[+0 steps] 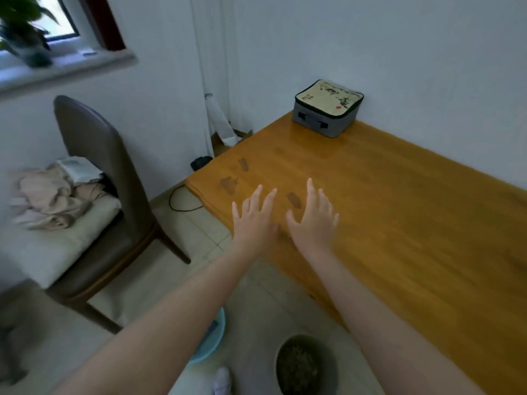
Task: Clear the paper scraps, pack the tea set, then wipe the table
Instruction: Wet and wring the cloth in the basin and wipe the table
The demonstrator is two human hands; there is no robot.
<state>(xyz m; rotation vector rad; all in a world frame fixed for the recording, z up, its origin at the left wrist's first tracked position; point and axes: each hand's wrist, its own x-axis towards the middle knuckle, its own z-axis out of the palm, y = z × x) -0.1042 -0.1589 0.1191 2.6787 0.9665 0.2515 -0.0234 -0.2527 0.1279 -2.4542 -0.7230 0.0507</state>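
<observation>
Head view: both hands are open and empty, fingers spread, side by side over the near left corner of the worktop: left hand, right hand. Whether the palms touch the wood cannot be told. The case stands closed at the far corner by the wall, well apart from the hands; the tea set is judged to be packed inside. No paper scraps show on the worktop. Several dark marks lie just beyond the fingertips, one of them between the hands. No cloth is in view. Judgement: wiping is the step in hand. Recommended: fetch a cloth first, work the marks at this corner, then wipe in overlapping passes toward the case, lifting it to clean beneath.
</observation>
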